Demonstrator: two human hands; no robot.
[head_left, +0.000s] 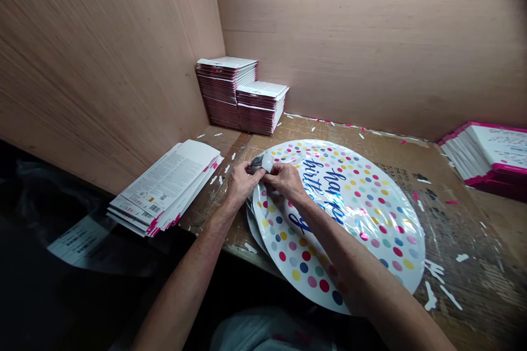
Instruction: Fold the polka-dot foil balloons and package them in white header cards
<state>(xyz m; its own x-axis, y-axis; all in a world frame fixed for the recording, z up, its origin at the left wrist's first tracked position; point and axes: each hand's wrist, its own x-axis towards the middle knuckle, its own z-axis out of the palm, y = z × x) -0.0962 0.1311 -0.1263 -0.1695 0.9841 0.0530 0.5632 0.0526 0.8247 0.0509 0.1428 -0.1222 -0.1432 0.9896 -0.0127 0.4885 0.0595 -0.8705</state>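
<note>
A large round white foil balloon (370, 219) with coloured dots and blue "happy birthday" lettering lies flat at the table's front edge, with another round piece partly under it. At its upper left edge is a small grey and white bundle (263, 163). My left hand (242, 178) pinches this bundle from the left, its fingers closed. My right hand (286, 178) meets it from the right, fingers also closed on the bundle, its wrist above the balloon. The fingertips of both hands nearly touch, and they partly hide the bundle.
Printed white cards (164, 184) lie piled on the left. Two tall stacks of pink-edged packets (239, 93) stand in the back corner. More pink-edged packets (489, 156) are at the right. Paper scraps (430, 296) litter the cardboard-covered table (461, 230). Wooden walls (349, 38) rise behind and left.
</note>
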